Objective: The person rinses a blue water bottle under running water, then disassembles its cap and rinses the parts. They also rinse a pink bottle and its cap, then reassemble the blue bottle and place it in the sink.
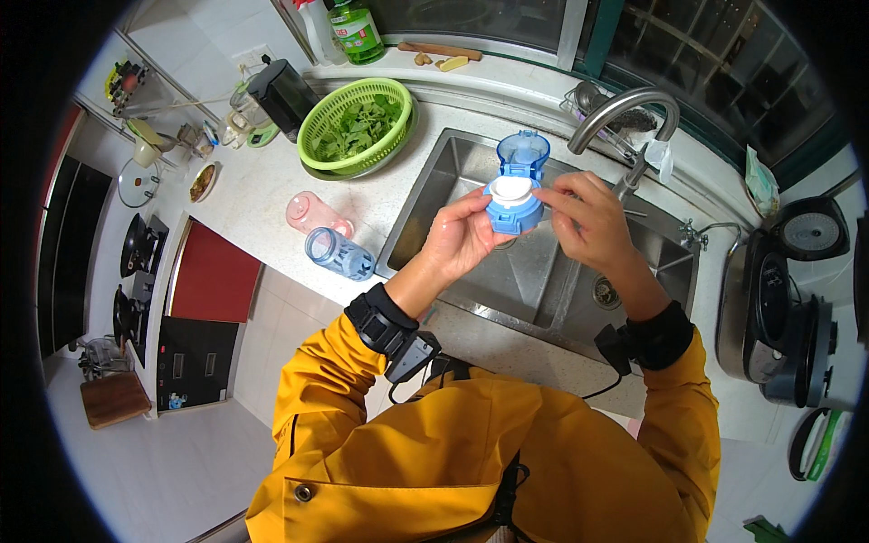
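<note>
Above the sink, my left hand (458, 234) holds a blue plastic bottle lid (514, 218) from its left side and below. Its clear blue flip cap (523, 153) stands open at the far side, and a white insert (510, 192) sits in the middle. The index fingertip of my right hand (588, 220) touches the insert's right edge; whether it grips it I cannot tell. On the counter left of the sink, a clear blue bottle (339, 254) with lettering lies tilted or on its side, no lid on it. Next to it is a clear pink bottle (318, 214).
Below my hands is a steel double sink (550, 298), with a curved faucet (628, 102) at its far side. A green colander (356, 163) of leafy greens stands behind the bottles. A rice cooker (774, 312) is at the right; stove pans (134, 244) are far left.
</note>
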`<state>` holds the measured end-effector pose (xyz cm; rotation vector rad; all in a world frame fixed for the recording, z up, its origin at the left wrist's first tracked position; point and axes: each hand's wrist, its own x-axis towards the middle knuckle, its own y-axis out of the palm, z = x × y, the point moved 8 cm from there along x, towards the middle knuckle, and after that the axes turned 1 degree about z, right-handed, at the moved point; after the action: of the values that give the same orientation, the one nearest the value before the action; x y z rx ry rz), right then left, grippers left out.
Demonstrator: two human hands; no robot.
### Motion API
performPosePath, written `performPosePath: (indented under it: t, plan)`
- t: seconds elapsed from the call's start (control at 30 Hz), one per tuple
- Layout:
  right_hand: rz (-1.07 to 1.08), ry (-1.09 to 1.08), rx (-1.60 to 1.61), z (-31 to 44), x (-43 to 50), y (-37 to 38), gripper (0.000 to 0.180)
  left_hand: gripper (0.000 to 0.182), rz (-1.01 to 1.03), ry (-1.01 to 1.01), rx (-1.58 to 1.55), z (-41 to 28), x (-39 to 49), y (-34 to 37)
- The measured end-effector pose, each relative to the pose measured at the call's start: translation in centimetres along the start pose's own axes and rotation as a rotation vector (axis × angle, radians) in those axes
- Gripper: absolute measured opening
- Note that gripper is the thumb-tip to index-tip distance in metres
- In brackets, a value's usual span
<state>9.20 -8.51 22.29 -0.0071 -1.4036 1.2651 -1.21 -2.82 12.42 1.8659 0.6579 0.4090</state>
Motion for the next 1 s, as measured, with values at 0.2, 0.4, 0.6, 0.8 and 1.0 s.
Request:
performPosePath:
  t: [0.2, 0.4, 0.6, 0.8, 1.0]
  plan:
    - [0.023, 0.004, 0.049, 0.4, 0.3, 0.1, 0.029, 0.038, -0.001, -0.017, -0.011, 0.3, 0.1, 0.0]
    - [0.040, 0.024, 0.080, 0.3, 0.2, 0.2, 0.028, 0.038, 0.042, -0.023, -0.012, 0.5, 0.3, 0.1]
    - [0.040, -0.004, 0.109, 0.0, 0.1, 0.4, 0.029, 0.039, 0.067, 0.005, 0.032, 0.3, 0.4, 0.5]
    - [0.043, 0.031, 0.092, -0.3, -0.1, 0.6, 0.031, 0.039, 0.055, 0.045, 0.079, 0.0, 0.2, 0.8]
    - [0.044, 0.028, 0.102, -0.3, -0.2, 1.3, 0.031, 0.036, 0.028, 0.101, 0.101, -0.1, 0.5, 0.7]
